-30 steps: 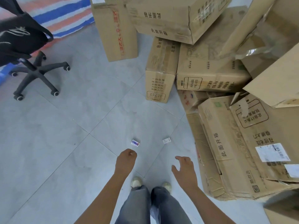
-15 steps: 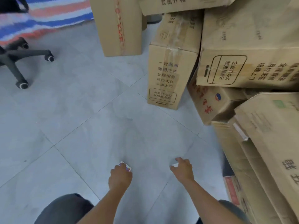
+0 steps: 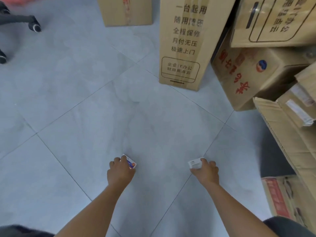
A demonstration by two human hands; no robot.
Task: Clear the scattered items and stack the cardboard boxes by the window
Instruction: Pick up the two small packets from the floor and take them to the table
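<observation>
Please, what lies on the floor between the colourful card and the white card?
Nothing: the head view shows only bare grey floor tile between the colourful card, held by the left hand, and the white card, held by the right hand.

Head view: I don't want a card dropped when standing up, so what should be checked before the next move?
1. Left hand holds the printed card: ok, fingers curl round it.
2. Right hand holds the white slip: ok, fingers curl onto it.
3. Both pieces lifted off the floor: cannot tell.
4. Upright box apart from both hands: ok.
5. Box pile stacked neatly: not ok, the boxes at the right lie tilted against each other.
</observation>
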